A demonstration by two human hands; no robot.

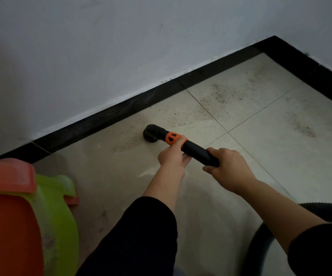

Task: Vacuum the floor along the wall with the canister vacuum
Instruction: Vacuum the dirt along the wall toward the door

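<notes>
A black vacuum wand (pixel 194 149) with an orange collar (pixel 172 138) lies low over the tiled floor (pixel 270 148). Its round black nozzle (pixel 150 134) rests on the tile, a short way from the black baseboard (pixel 121 111) under the white wall (pixel 81 56). My left hand (pixel 172 156) grips the wand just behind the orange collar. My right hand (pixel 228 166) grips the wand's rear end. A black ribbed hose (pixel 264 236) curves off at the lower right. Brown grit (pixel 217 96) speckles the tiles ahead toward the corner.
Stacked plastic stools, orange (pixel 7 216) over green (pixel 61 216), stand at the lower left against the wall. The two walls meet in a corner (pixel 274 36) at the upper right. Bare tile spreads to the right.
</notes>
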